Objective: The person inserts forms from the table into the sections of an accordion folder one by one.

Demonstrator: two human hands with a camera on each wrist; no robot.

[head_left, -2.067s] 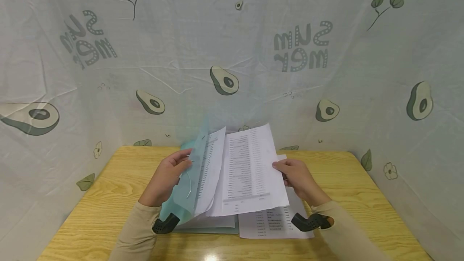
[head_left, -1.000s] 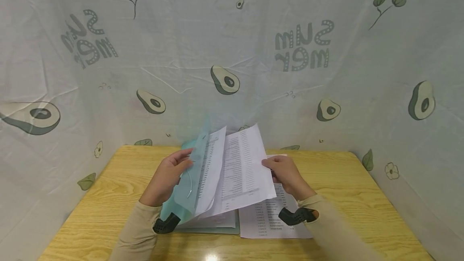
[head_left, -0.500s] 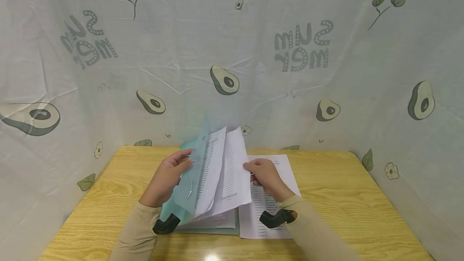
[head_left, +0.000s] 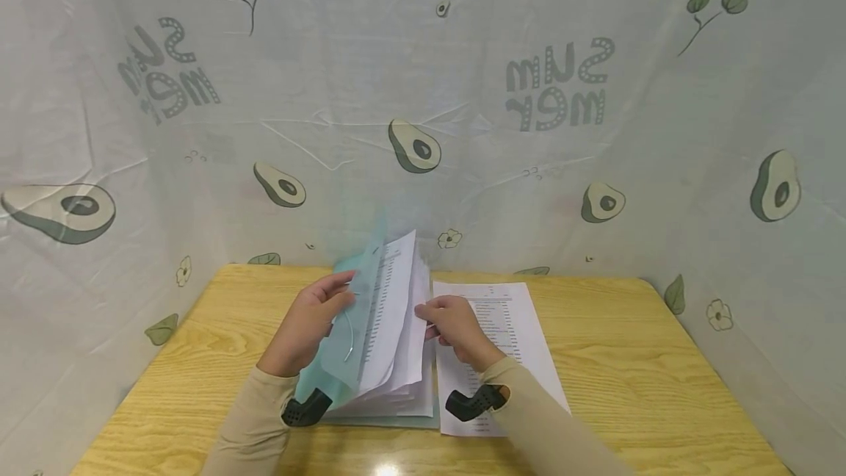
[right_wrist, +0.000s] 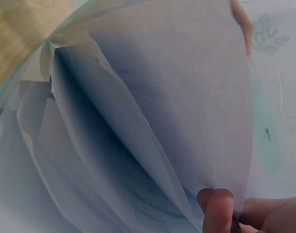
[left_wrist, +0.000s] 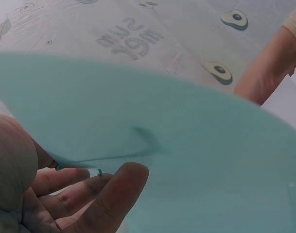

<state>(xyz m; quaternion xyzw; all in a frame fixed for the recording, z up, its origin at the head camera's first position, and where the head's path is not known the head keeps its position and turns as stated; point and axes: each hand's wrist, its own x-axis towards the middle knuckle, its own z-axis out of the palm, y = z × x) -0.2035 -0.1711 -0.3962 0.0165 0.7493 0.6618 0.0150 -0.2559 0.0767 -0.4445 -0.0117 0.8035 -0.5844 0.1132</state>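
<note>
My left hand (head_left: 307, 322) holds up the translucent teal cover of a document folder (head_left: 357, 336), thumb on one side. Its cover (left_wrist: 201, 141) fills much of the left wrist view, close to the left hand's fingers (left_wrist: 116, 199). Inside stand several printed sheets (head_left: 386, 314), fanned and tilted left. With thumb and fingers, my right hand (head_left: 456, 325) pinches the right edge of a paper sheet (head_left: 415, 344) in the folder. In the right wrist view that sheet (right_wrist: 186, 82) rises from the fingertips (right_wrist: 216, 204), other pages spread beside it.
A printed sheet (head_left: 525, 344) lies flat right of the folder, partly under my right forearm. All this is on a wooden table (head_left: 628, 373). Behind the table hangs a pale curtain (head_left: 344, 57) printed with avocados. A thin white cord (head_left: 349, 336) hangs at the cover.
My right hand has moved left, turning the wide-open page toward the folder until it stands near the other sheets. More of the flat sheet shows. The left hand has stayed on the cover.
</note>
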